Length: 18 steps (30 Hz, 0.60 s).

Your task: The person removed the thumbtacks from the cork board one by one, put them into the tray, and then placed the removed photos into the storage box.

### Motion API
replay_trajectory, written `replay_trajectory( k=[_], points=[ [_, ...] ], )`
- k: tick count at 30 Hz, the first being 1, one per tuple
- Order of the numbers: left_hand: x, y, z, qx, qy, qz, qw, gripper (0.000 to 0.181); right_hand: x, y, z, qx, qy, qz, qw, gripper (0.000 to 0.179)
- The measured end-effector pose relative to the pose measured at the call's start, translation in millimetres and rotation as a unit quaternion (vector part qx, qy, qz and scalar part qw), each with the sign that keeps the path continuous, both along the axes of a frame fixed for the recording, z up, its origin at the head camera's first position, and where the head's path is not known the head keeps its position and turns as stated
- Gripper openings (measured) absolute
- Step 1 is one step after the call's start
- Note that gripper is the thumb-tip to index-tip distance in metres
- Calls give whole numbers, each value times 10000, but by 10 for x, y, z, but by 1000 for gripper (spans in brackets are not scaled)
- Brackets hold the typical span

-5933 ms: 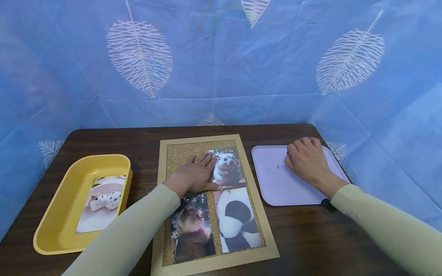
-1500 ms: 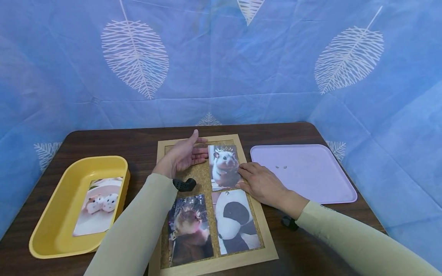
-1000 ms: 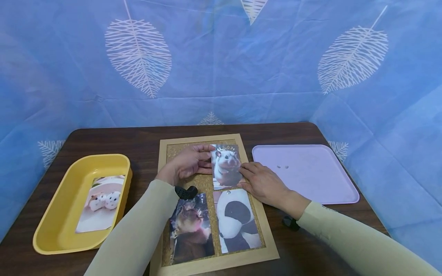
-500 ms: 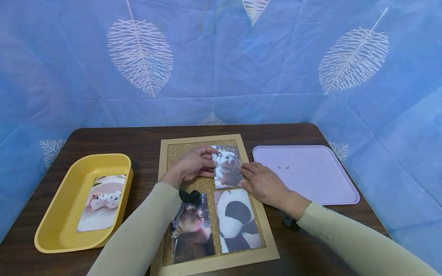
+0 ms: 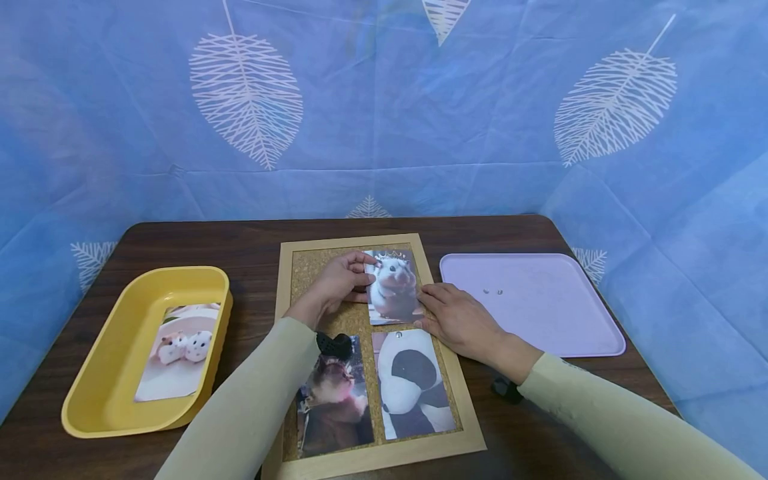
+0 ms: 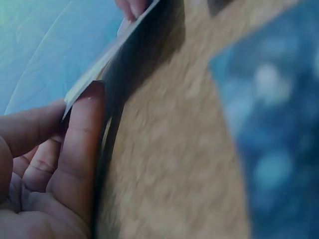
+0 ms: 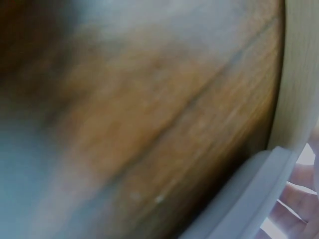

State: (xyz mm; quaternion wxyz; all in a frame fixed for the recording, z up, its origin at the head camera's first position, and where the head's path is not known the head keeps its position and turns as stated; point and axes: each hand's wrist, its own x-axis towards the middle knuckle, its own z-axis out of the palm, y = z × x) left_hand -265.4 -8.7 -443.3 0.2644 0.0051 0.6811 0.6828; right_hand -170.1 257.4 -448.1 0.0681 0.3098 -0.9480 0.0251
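Observation:
A photo of a crowned hamster [image 5: 393,290] is held over the upper right of the wood-framed cork board [image 5: 309,263]. My left hand [image 5: 336,283] pinches its left edge between thumb and fingers; in the left wrist view that edge stands raised off the cork, beside the fingers [image 6: 82,139]. At the photo's lower right edge, my right hand [image 5: 462,327] grips with its fingertips. Below it on the board lie a black-and-white plush photo [image 5: 414,393] with a pushpin [image 5: 399,335] at its top, and a dark pink-toned animal photo [image 5: 336,413], partly covered by the left wrist's camera.
A yellow bin [image 5: 90,393] at the left holds a photo of two white round figures [image 5: 177,357]. To the right of the board is a lilac tray [image 5: 546,313] with two small clear pins [image 5: 493,292]. A blue leaf-print cloth [image 5: 372,133] hangs behind the table.
Earlier my left hand lay flat at the hamster photo and my right hand was over the tray. The right hand then came to the photo's right edge, and the left now pinches its left edge.

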Motion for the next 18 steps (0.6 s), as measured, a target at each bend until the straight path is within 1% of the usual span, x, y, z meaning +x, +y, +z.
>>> replay_trajectory(
  k=[3,8,14,18],
  points=[
    [-36,-69,-2,20,24,83,10000,30,9,15,0,5,-8,6,10000,61],
    [-88,-219,29,78,165,52,9998,30,26,38,9,34,-63,15,10000,62],
    [-99,-354,126,290,273,-44,9992,33,37,70,16,52,-148,64,9999,62],
    [-92,-435,171,252,380,-131,9989,34,36,84,5,47,-114,148,9998,62]
  ],
)
